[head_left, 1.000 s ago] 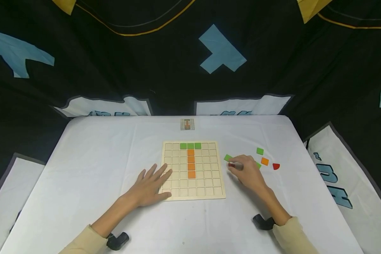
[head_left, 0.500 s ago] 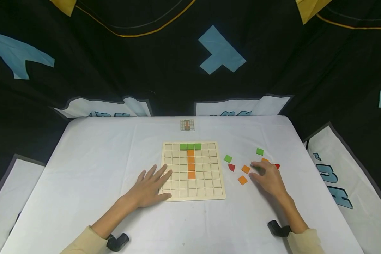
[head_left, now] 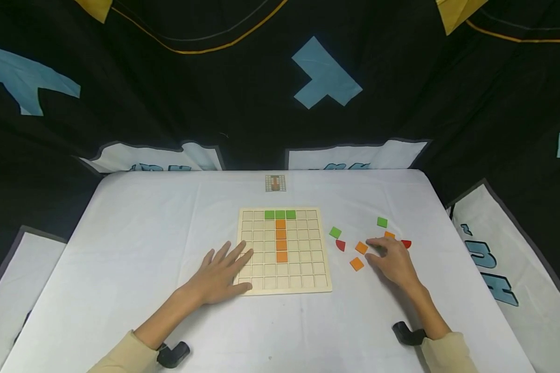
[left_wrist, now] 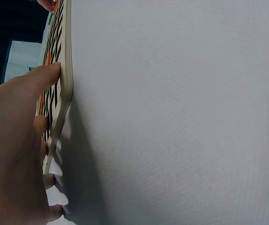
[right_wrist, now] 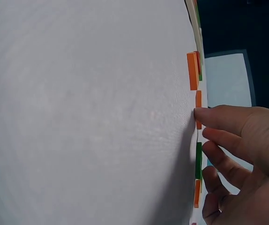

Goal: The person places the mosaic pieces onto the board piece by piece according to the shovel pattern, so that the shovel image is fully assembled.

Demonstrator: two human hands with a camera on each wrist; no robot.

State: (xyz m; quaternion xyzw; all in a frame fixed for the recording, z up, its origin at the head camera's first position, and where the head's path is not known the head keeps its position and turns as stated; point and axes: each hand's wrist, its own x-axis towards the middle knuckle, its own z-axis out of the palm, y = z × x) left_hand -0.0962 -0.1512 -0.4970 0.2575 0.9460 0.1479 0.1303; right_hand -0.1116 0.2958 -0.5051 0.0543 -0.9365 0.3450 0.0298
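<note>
In the head view my left hand [head_left: 219, 277] lies spread, its fingers on the left edge of a wooden grid board [head_left: 303, 282]. Three green squares [head_left: 280, 214] form a top row on the board, with a column of orange squares [head_left: 281, 234] below. My right hand [head_left: 394, 261] hovers low over loose tiles, thumb and index finger apart. Beside its fingertips lies an orange tile [head_left: 361, 248]; another orange tile [head_left: 357, 264] is nearer the front. The right wrist view shows a green tile [right_wrist: 198, 160] beside the fingers; nothing is visibly held.
Around the right hand lie a green tile [head_left: 335, 232], a red tile [head_left: 340, 245], another green tile [head_left: 382, 222], an orange tile [head_left: 389, 234] and a red tile [head_left: 406, 243]. A small pattern card [head_left: 275, 183] lies behind the board.
My right hand has moved right, away from the red tile near the board, uncovering that tile and two orange ones. My left hand has stayed on the board.
</note>
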